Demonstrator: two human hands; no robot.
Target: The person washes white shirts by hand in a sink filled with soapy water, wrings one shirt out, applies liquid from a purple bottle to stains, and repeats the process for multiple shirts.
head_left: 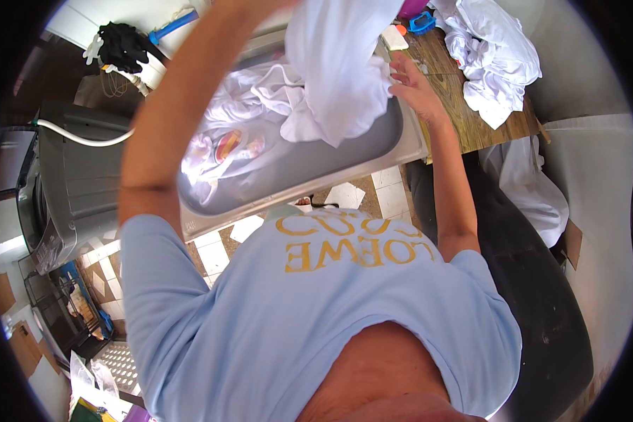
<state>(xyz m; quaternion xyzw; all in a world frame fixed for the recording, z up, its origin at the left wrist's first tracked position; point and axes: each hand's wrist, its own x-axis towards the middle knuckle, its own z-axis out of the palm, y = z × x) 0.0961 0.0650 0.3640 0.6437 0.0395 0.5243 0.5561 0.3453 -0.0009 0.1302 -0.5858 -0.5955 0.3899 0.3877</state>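
A wet-looking white cloth (337, 67) hangs from the top edge over a metal sink basin (352, 158). My left arm is raised high, and only a bit of my left hand (278, 4) shows beside the cloth's top. Its fingers are cut off, but the cloth hangs as if held there. My right hand (416, 88) is at the cloth's right edge with fingers apart, close to or touching it. In the basin lie more white fabric (243, 95) and a white piece with a red and yellow print (226, 146), apparently in water.
A wooden board (464, 105) right of the basin bears a heap of white clothes (496, 60), a blue brush (422, 23) and a white block (394, 38). A grey washing machine (91, 176) with a white hose (84, 139) stands left. Black gloves (123, 46) hang behind.
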